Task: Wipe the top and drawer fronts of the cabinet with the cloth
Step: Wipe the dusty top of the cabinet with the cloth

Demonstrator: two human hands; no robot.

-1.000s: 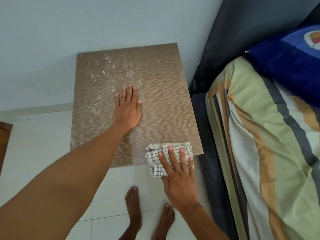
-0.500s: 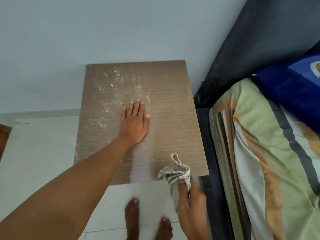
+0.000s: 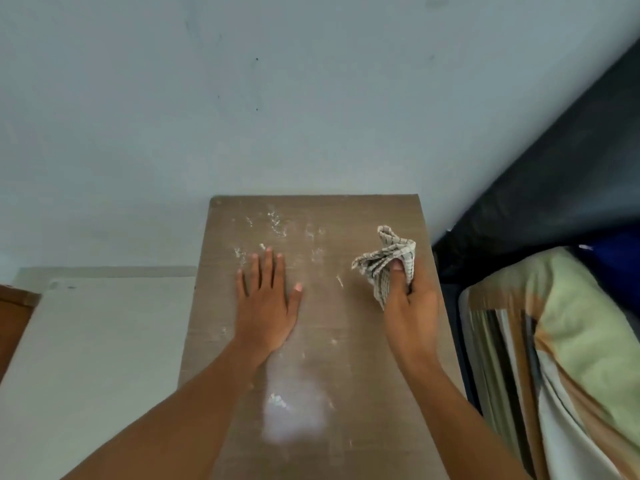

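Observation:
The brown wood-grain cabinet top (image 3: 346, 220) fills the middle of the view, its back edge against the wall. White dust specks lie on its far left part and near the front. My left hand (image 3: 266, 306) rests flat on the top, fingers spread, left of centre. My right hand (image 3: 412, 306) grips the bunched checked cloth (image 3: 384, 261) and holds it just above the top's right side. The drawer fronts are out of sight below the top.
A pale blue wall (image 3: 277, 98) stands right behind the cabinet. A bed with a striped blanket (image 3: 571, 341) and a dark headboard (image 3: 554, 185) sits close on the right. White floor tiles (image 3: 86, 358) lie to the left, with a brown wooden piece (image 3: 14, 313) at the far left edge.
My right hand gathered the flat cloth at the front edge into a bunch, lifted it and carried it forward over the right side. The view tilted up toward the wall.

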